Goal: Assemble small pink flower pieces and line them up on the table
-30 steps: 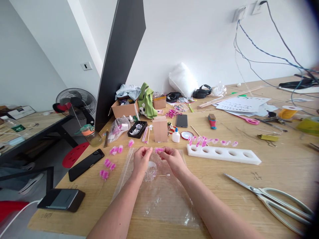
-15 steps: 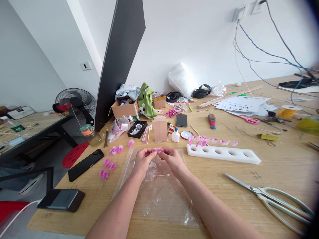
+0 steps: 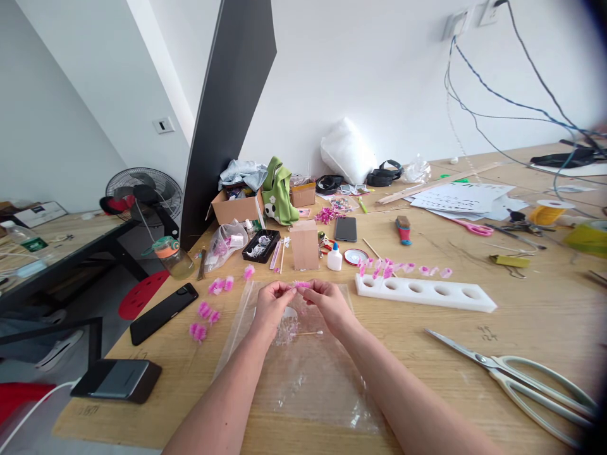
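Observation:
My left hand (image 3: 270, 306) and my right hand (image 3: 329, 305) meet over a clear plastic bag (image 3: 303, 373) on the wooden table. Both pinch one small pink fuzzy piece (image 3: 300, 285) between their fingertips. Under the hands lie a small white lump and a cotton swab (image 3: 310, 333) on the plastic. Several pink fuzzy pieces (image 3: 208, 309) lie to the left of my left hand. More pink bits (image 3: 389, 268) sit along the back edge of a white foam block with round holes (image 3: 424, 293) to the right.
Large scissors (image 3: 516, 376) lie at the right front. A black phone (image 3: 164, 304) and a dark box (image 3: 116, 379) are at the left. A wooden block (image 3: 304, 246), glue bottle (image 3: 334, 258), cardboard box (image 3: 236, 205) and craft clutter stand behind my hands.
My two hands have drawn closer together, so both now pinch the pink piece. Nothing else on the table has moved.

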`<move>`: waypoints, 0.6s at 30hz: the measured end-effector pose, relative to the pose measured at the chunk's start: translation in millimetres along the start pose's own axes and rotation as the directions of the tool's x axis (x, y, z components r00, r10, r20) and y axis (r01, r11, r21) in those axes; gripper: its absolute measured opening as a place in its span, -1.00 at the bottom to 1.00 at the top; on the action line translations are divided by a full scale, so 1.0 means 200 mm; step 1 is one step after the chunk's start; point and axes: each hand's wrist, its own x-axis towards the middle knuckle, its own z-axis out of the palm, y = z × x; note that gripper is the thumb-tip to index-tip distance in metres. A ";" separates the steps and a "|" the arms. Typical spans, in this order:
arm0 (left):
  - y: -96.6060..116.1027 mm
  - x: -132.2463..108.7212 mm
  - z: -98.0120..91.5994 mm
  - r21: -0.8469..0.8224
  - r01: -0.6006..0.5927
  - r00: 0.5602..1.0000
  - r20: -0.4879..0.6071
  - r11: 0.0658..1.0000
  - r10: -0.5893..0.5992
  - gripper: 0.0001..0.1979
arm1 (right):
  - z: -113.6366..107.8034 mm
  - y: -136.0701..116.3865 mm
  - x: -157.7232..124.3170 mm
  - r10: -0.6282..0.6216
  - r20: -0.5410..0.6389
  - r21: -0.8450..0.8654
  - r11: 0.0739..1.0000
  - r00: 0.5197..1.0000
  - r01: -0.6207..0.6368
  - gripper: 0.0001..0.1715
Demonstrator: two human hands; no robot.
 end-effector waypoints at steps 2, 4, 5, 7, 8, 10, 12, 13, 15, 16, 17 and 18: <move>-0.01 0.00 0.00 -0.001 -0.003 1.000 0.004 1.000 0.003 -0.76 | 0.00 0.00 0.00 -0.008 0.000 -0.012 1.000 1.000 0.008 -0.69; -0.01 0.01 0.00 -0.018 0.006 1.000 0.009 1.000 -0.006 -0.75 | 0.00 -0.01 0.00 -0.013 0.004 -0.018 1.000 1.000 0.013 -0.68; -0.01 0.01 0.00 -0.032 0.015 1.000 0.013 0.999 -0.015 -0.75 | 0.00 -0.01 -0.01 -0.011 0.012 -0.016 1.000 1.000 0.012 -0.68; -0.01 0.01 0.00 -0.060 0.033 0.999 0.023 0.998 -0.032 -0.75 | 0.00 -0.02 -0.01 -0.001 0.032 -0.007 1.000 0.999 0.001 -0.67; -0.01 0.01 0.00 -0.072 0.040 0.999 0.028 0.997 -0.038 -0.75 | 0.00 -0.02 -0.01 0.005 0.044 0.003 1.000 0.999 -0.005 -0.67; 0.00 0.01 0.00 -0.087 0.046 0.999 0.033 0.995 -0.043 -0.75 | 0.00 -0.03 -0.01 0.018 0.061 0.039 0.999 0.998 -0.021 -0.67; 0.00 0.01 0.00 -0.092 0.046 0.998 0.041 0.995 -0.042 -0.74 | 0.00 -0.03 -0.01 0.039 0.073 0.089 0.995 0.997 -0.046 -0.67; 0.00 0.01 0.00 -0.091 0.043 0.998 0.046 0.995 -0.039 -0.74 | -0.01 -0.04 -0.01 0.051 0.078 0.112 0.992 0.996 -0.059 -0.66; 0.00 0.00 0.00 -0.084 0.036 0.998 0.058 0.996 -0.031 -0.74 | -0.01 -0.03 -0.01 0.072 0.079 0.140 0.987 0.994 -0.082 -0.62; 0.00 0.00 0.00 -0.079 0.031 0.998 0.063 0.996 -0.026 -0.74 | -0.02 -0.03 -0.01 0.078 0.076 0.143 0.986 0.994 -0.088 -0.60; 0.00 0.00 0.00 -0.071 0.027 0.998 0.066 0.997 -0.022 -0.75 | -0.02 -0.03 -0.01 0.080 0.072 0.140 0.986 0.994 -0.089 -0.58; 0.00 0.00 0.01 -0.063 0.024 0.998 0.068 0.998 -0.020 -0.75 | -0.02 -0.02 -0.01 0.079 0.069 0.134 0.987 0.994 -0.088 -0.57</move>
